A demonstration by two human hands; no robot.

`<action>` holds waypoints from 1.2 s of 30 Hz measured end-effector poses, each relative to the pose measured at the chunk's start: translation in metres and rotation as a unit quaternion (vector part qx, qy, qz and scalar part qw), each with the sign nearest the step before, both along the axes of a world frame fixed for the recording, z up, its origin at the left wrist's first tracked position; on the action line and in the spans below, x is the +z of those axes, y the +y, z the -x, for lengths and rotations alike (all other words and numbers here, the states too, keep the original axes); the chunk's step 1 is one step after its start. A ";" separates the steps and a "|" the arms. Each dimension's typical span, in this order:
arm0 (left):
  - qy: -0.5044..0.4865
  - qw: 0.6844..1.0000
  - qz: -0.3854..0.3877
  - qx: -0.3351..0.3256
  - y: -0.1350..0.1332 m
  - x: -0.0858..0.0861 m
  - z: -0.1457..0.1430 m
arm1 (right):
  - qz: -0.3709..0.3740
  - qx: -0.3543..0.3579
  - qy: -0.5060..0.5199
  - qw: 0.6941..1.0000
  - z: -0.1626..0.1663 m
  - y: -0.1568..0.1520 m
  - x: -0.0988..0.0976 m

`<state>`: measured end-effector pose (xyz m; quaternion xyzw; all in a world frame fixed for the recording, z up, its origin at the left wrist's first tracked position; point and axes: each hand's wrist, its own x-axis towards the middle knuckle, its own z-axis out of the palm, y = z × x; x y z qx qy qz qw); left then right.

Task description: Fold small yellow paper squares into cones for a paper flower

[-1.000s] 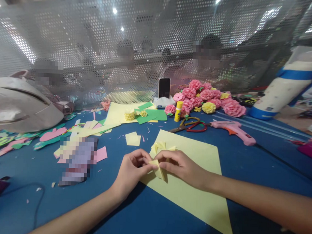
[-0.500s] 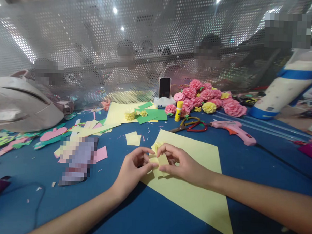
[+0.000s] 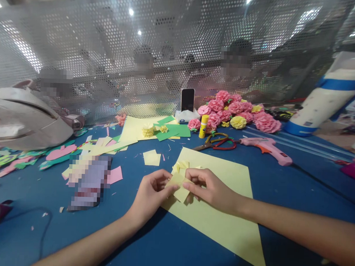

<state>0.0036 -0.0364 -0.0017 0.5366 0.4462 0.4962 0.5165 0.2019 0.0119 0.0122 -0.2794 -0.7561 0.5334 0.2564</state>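
A small yellow paper square [image 3: 179, 189] is pinched between both hands, above a large yellow sheet [image 3: 221, 216] on the blue table. My left hand [image 3: 155, 190] grips its left side, thumb on top and fingers partly hidden beneath. My right hand [image 3: 212, 186] closes on its right edge with thumb and forefinger. Just behind the fingers, folded yellow paper pieces [image 3: 182, 165] lie on the sheet. Small pale yellow squares [image 3: 151, 158] rest on the table beyond my left hand.
Scissors [image 3: 215, 143], a glue stick [image 3: 203, 127] and a pink glue gun [image 3: 267, 148] lie ahead. Pink and yellow paper flowers [image 3: 235, 109] are heaped behind them, beside a propped phone [image 3: 187, 100]. Paper scraps and a white bag [image 3: 26, 124] occupy the left; a white-blue cylinder [image 3: 321, 97] stands right.
The small paper has turned flatter and now shows as a whole square facing up. My right hand's fingers have drawn slightly right and down along its edge.
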 end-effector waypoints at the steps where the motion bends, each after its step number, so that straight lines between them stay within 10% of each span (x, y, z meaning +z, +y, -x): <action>1: -0.002 1.000 0.002 -0.003 0.000 0.001 0.000 | -0.007 -0.001 0.004 1.000 0.000 0.000 0.000; 10: -0.022 0.999 0.020 -0.038 0.002 0.003 0.005 | -0.203 0.000 0.045 0.978 -0.001 -0.001 0.001; 24: 0.105 0.986 -0.033 -0.129 -0.009 0.010 -0.002 | -0.099 -0.015 0.061 0.993 -0.001 -0.001 -0.001; 36: 0.092 0.989 -0.014 -0.113 -0.008 0.001 -0.005 | -0.164 -0.027 0.016 0.986 0.001 -0.002 0.002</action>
